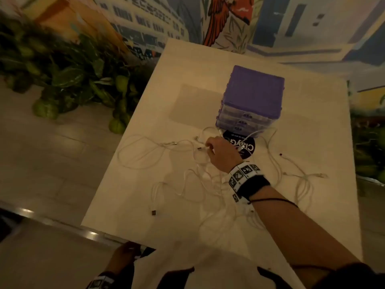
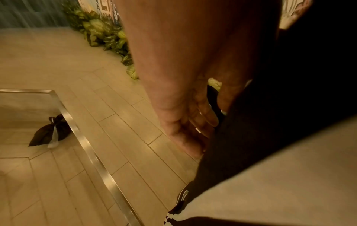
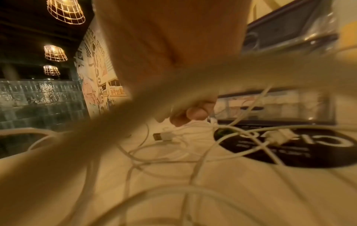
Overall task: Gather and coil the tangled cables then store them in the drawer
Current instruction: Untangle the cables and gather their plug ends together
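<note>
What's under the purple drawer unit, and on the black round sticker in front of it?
The purple drawer unit stands on the table; whatever is beneath it is hidden. White cables cross the black round sticker, and the right hand covers its left part.

A pale counter (image 1: 312, 126) stands against a wall painted with a bright mural (image 1: 229, 19). Leafy green plants (image 1: 68, 78) line the base of the wall on a light plank floor (image 2: 119, 122). Wire-caged lamps (image 3: 65, 11) glow under a dark ceiling, beside grey-green wall tiles (image 3: 40, 97).
</note>
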Motion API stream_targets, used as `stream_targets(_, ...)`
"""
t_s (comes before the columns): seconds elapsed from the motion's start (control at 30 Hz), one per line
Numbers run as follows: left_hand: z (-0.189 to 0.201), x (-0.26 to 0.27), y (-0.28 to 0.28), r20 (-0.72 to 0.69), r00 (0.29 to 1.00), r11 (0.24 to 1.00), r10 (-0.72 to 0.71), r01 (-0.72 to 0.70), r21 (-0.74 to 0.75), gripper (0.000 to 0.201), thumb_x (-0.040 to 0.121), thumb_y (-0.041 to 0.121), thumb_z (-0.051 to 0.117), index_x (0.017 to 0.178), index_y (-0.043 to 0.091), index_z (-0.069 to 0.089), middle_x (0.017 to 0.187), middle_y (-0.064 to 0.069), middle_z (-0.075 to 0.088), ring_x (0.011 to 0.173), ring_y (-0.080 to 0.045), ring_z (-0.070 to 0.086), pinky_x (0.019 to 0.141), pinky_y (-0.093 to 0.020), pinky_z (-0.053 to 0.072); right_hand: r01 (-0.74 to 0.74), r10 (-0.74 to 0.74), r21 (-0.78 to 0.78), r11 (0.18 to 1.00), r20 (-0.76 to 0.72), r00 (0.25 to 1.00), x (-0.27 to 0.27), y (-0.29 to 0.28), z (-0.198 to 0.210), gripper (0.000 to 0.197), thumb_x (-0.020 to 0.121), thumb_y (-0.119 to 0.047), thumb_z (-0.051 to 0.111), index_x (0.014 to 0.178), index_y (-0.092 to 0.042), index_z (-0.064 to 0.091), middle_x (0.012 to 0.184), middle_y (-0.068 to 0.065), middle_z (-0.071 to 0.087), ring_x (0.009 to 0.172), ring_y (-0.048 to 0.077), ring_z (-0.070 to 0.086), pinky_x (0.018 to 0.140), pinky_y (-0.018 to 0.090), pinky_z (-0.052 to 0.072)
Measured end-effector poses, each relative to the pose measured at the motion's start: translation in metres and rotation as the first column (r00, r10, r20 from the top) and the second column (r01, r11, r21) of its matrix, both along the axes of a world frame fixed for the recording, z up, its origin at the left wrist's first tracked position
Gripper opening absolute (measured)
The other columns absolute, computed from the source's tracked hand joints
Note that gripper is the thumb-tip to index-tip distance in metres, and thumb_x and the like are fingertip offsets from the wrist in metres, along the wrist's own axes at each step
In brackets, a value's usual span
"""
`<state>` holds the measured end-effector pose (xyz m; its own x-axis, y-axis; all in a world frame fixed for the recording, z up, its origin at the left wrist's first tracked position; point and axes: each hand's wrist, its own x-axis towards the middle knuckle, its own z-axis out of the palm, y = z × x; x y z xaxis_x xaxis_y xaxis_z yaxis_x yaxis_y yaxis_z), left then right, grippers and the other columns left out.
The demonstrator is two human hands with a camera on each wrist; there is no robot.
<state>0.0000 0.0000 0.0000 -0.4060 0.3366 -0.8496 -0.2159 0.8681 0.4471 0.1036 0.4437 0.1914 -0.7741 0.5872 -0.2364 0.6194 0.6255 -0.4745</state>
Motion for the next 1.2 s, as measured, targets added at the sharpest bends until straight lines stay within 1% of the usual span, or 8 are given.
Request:
stream_targets(0.27, 0.032, 0.005, -0.002, -0.01, 1.0, 0.998, 0.008, -0.009, -0.056, 0.016, 0.09, 0.004, 0.058, 0.102, 0.006, 0.069, 0.098, -0.016, 0.071, 0.083, -0.025, 0.066, 0.087, -0.048, 0.055, 0.025, -0.04, 0.097, 0.995, 0.16, 0.986, -0.045, 0.004, -0.017, 0.033, 0.095, -0.021, 0.042, 0.127, -0.022, 0.05, 0.122, 0.014, 0.051, 0.099, 0.037, 0.06, 0.079, 0.043, 0.05)
stream_targets(0.4, 0.095, 0.003, 0.027, -0.021, 0.993, 0.989, -0.119, 0.117, -0.089, 0.016, 0.094, 0.017, 0.058, 0.087, 0.008, 0.07, 0.084, -0.003, 0.067, 0.074, -0.008, 0.06, 0.064, -0.008, 0.045, 0.039, -0.045, 0.145, 0.989, 0.039, 0.998, -0.049, -0.007, -0.006, 0.026, 0.091, -0.022, 0.049, 0.115, -0.017, 0.056, 0.113, 0.011, 0.055, 0.092, 0.035, 0.061, 0.073, 0.041, 0.052)
stream_targets(0.47, 0.126, -0.006, 0.038, -0.036, 0.964, 0.959, -0.265, 0.259, -0.119, 0.025, 0.096, 0.027, 0.056, 0.076, 0.018, 0.068, 0.079, 0.004, 0.064, 0.073, -0.004, 0.057, 0.058, -0.006, 0.037, -0.009, 0.013, 0.143, 0.99, -0.027, 1.0, -0.043, -0.02, 0.005, 0.021, 0.09, -0.022, 0.054, 0.109, -0.014, 0.059, 0.109, 0.01, 0.056, 0.089, 0.033, 0.061, 0.069, 0.036, 0.049)
stream_targets(0.6, 0.18, -0.026, 0.055, -0.136, 0.871, 0.881, -0.472, 0.465, -0.083, 0.029, 0.097, 0.031, 0.052, 0.079, 0.016, 0.068, 0.077, 0.004, 0.065, 0.068, -0.004, 0.059, 0.063, -0.017, 0.045, -0.145, 0.151, 0.053, 0.988, -0.134, 0.979, -0.021, -0.059, 0.021, 0.014, 0.09, -0.023, 0.058, 0.101, -0.016, 0.062, 0.098, 0.004, 0.059, 0.083, 0.023, 0.059, 0.063, 0.034, 0.051)
stream_targets(0.73, 0.194, -0.036, 0.086, -0.548, 0.747, 0.844, -0.378, 0.521, 0.129, 0.011, 0.089, 0.024, 0.064, 0.091, 0.034, 0.063, 0.084, 0.012, 0.061, 0.067, -0.003, 0.056, 0.061, -0.021, 0.047, -0.169, 0.162, -0.023, 0.985, -0.173, 0.972, 0.008, -0.09, 0.022, 0.011, 0.09, -0.024, 0.059, 0.098, -0.019, 0.063, 0.092, -0.002, 0.058, 0.069, 0.007, 0.045, 0.061, 0.03, 0.048)
stream_targets(0.87, 0.17, -0.043, 0.121, -0.691, 0.507, 0.641, -0.515, 0.763, 0.081, 0.033, 0.09, 0.013, 0.057, 0.115, 0.035, 0.062, 0.11, 0.007, 0.053, 0.072, -0.011, 0.054, 0.055, -0.023, 0.045, -0.133, 0.118, -0.081, 0.988, -0.173, 0.978, 0.036, -0.106, 0.011, 0.008, 0.089, -0.025, 0.061, 0.095, -0.022, 0.063, 0.085, -0.007, 0.057, 0.068, 0.001, 0.04, 0.064, 0.022, 0.041)
stream_targets(1.03, 0.166, -0.06, 0.143, -0.757, 0.321, 0.471, -0.569, 0.882, 0.02, 0.026, 0.081, 0.017, 0.072, 0.101, 0.033, 0.068, 0.106, 0.001, 0.057, 0.08, -0.018, 0.054, 0.054, -0.027, 0.045, -0.13, 0.114, -0.167, 0.977, -0.102, 0.988, 0.079, -0.116, 0.004, 0.008, 0.09, -0.031, 0.058, 0.096, -0.027, 0.061, 0.08, -0.016, 0.054, 0.064, 0.002, 0.043, 0.065, 0.021, 0.041)
stream_targets(1.2, 0.167, -0.065, 0.149, -0.874, 0.233, 0.418, -0.427, 0.908, 0.037, 0.016, 0.091, 0.033, 0.051, 0.104, 0.03, 0.06, 0.123, 0.01, 0.059, 0.119, -0.017, 0.043, 0.098, -0.032, 0.031, -0.075, 0.062, -0.22, 0.973, -0.063, 0.996, 0.109, -0.119, 0.003, 0.006, 0.09, -0.031, 0.058, 0.094, -0.029, 0.061, 0.078, -0.017, 0.054, 0.063, 0.002, 0.047, 0.065, 0.02, 0.042)
